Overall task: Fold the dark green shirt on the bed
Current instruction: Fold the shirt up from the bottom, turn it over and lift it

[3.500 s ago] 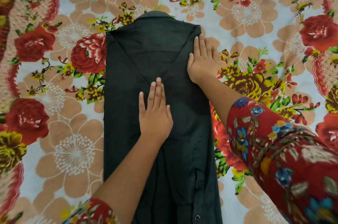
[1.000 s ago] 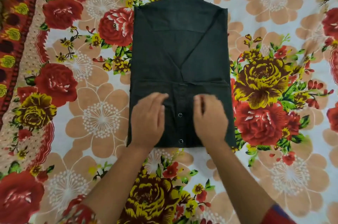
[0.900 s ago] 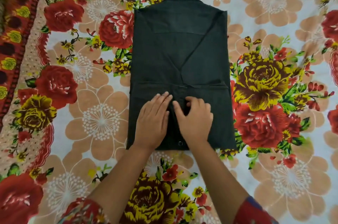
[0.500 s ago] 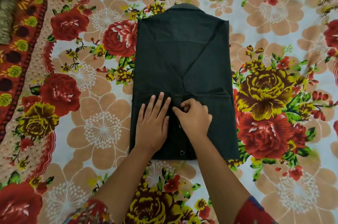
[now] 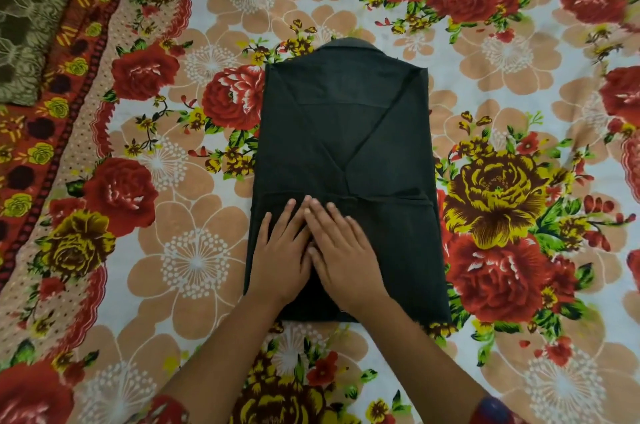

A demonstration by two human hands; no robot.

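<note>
Step in hand: press-down stage, by my reading. The lower section (image 5: 391, 250) of the dark green shirt (image 5: 346, 146) is already turned up over the body, and both hands are flattening it.
Shirt location: centre of the bed (image 5: 173, 250), back side up. Collar (image 5: 349, 44) points to the far edge, folded end to the near edge.
Left hand (image 5: 282, 250): flat, palm down on the turned-up section, fingers straight, gripping nothing.
Right hand (image 5: 343, 250): same, flat and pressing, its fingers lying partly over the left-hand fingers.
Next move (est.): one more fold, near end up toward the collar. Needs a pinch at both near corners through all layers, an even lift, and edges kept aligned so the tucked sleeves don't slide out.
Shirt material: thin matte woven cloth, approx. rectangular pkg w/ a rounded collar bump. Sleeve edges form a V down the middle.
Bed cover: soft printed sheet w/ red roses and peach blooms (looks likely to yield under pressure, so creases may set weakly).
Far-left corner: olive cushion (image 5: 24, 18), net pattern.
</note>
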